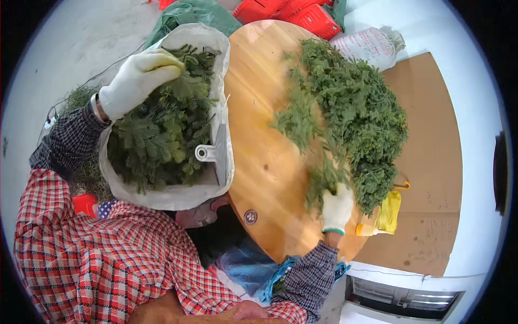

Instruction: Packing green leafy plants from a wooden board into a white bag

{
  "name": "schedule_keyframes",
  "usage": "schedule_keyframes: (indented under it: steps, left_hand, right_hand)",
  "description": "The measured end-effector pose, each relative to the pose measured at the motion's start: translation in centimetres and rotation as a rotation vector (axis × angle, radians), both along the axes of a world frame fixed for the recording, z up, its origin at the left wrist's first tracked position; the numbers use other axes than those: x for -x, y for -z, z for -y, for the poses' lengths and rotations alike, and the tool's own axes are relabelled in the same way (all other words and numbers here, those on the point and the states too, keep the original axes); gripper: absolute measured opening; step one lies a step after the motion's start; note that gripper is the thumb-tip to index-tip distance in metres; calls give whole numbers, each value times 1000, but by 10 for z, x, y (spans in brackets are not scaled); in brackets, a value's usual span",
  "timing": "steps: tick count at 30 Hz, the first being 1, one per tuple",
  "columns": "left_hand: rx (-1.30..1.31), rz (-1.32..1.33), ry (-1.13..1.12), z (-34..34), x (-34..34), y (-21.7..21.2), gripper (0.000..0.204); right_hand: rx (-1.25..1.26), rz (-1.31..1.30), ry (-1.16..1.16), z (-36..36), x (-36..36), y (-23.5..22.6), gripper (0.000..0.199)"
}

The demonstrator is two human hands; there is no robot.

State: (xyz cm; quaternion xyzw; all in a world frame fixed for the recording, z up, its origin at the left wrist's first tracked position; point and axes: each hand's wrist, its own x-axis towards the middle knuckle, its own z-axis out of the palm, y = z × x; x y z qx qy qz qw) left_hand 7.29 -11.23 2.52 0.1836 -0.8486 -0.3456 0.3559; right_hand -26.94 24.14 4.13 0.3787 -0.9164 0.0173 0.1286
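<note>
My left hand point(137, 78), in a white glove with yellowish fingertips, is at the far left of a white sack point(162, 197). Its fingers are pressed together at the tip of an evergreen sprig point(189, 83); the grip itself is partly hidden. Dark green cut branches point(156, 132) fill the sack. At the near right of the round wooden table point(259, 146), my right hand point(338, 208), in a white glove with a green cuff, closes on an evergreen sprig point(324, 178), blurred by motion. Just beyond it a large heap of evergreen sprigs point(361, 108) covers the table's right side.
A metal clip-like piece point(218, 154) sits on the sack's right inner edge. Right of the table are a small bottle point(367, 230), a yellow packet point(387, 211) and a cardboard sheet point(431, 162). Red crates point(310, 20) and a stuffed white sack point(369, 47) stand behind.
</note>
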Motion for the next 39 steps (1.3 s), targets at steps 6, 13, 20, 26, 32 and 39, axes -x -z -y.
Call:
schedule_keyframes:
  steps: [6,13,20,26,32,39]
  left_hand:
    - [46,48,91,-44,29,-32,23]
    - [331,470,132,-19,10,3,30]
    - [-94,152,31,4,-11,17,24]
    - [-528,-60,-83,12,-22,19,24]
    - [-585,-279,68,5,-16,17,33]
    - [2,275,166,7,-8,29,25]
  right_hand:
    - [-237,-290,360,-114,34,27,29]
    - [98,-195,380,-82,-33,-1,43]
    - [209,-223,312,-79,-28,9,37]
    - [344,-142,465,-42,-54,-20,32]
    - [359,-183,445,-32,-78,-22,32]
    - [147,-334,396,-59,-47,4,30]
